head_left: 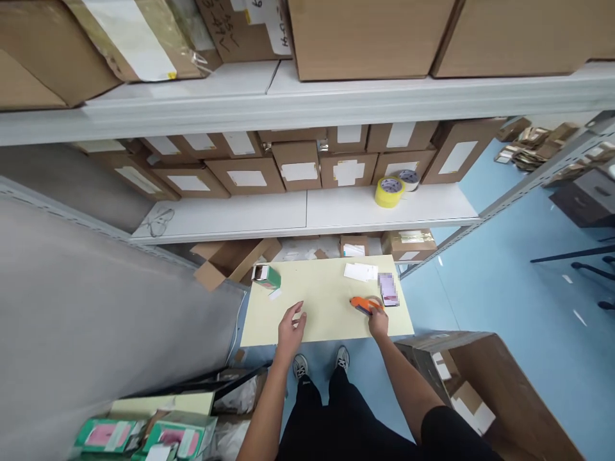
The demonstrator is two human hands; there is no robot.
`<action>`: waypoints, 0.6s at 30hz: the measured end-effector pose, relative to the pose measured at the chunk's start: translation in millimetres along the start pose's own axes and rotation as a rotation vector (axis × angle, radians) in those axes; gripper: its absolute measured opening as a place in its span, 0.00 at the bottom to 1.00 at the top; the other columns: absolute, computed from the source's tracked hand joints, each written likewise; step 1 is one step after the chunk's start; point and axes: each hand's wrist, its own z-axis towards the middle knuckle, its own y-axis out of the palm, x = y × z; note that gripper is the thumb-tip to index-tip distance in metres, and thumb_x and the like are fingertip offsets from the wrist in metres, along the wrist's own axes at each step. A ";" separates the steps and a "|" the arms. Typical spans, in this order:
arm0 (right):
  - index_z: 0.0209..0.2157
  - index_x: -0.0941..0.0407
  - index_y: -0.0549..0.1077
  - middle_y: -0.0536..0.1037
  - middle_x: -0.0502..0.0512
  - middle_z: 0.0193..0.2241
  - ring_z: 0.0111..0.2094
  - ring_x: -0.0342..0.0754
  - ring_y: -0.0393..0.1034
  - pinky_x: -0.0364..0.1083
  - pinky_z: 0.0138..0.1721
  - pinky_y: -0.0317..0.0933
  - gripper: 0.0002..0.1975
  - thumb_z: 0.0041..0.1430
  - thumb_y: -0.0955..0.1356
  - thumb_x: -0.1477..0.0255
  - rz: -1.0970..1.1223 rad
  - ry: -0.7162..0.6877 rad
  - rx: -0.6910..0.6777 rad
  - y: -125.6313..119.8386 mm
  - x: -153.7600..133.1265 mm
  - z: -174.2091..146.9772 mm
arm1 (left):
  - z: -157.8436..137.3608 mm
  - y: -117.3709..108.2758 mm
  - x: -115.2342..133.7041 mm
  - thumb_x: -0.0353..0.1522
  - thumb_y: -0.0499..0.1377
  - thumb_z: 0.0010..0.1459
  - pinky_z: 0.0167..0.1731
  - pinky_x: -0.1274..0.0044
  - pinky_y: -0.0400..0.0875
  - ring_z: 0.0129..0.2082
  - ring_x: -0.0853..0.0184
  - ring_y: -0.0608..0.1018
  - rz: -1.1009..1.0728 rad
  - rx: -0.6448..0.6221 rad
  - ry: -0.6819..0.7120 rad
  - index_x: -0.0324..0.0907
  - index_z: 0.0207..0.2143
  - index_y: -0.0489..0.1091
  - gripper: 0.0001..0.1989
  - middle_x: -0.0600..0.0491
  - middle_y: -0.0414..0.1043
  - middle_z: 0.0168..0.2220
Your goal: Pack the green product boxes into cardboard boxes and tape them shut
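Note:
My left hand (pixel 291 330) hovers over the front of the pale yellow tabletop (pixel 321 282), thumb and fingers apart, with nothing in it. My right hand (pixel 378 322) has its fingers closed on the near end of an orange tool (pixel 360 303). A rounded, loop-like part shows beside that tool, but its exact kind is unclear. Just beyond the right hand lies a phone-like object with a purple, pixelated face (pixel 388 289). White paper slips (pixel 360 272) rest behind the tool. At the tabletop's left end stands a small green box (pixel 267 276), with a white scrap (pixel 275 294) before it.
Shelves of labelled cardboard boxes (pixel 247 176) rise behind the table. A yellow tape roll (pixel 388 192) sits on the middle shelf (pixel 240 212). An open carton (pixel 225 259) stands back left. A large open carton (pixel 519 378) is at my right, green packages (pixel 106 435) at lower left.

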 end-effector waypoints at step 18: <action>0.54 0.58 0.76 0.80 0.69 0.53 0.49 0.61 0.78 0.55 0.49 0.71 0.32 0.51 0.69 0.54 0.302 -0.161 -0.060 29.2 -146.7 -114.6 | -70.4 -107.2 -57.4 0.48 0.61 0.62 0.54 0.68 0.76 0.61 0.55 0.76 -0.275 0.072 -0.020 0.43 0.59 0.74 0.28 0.42 0.75 0.60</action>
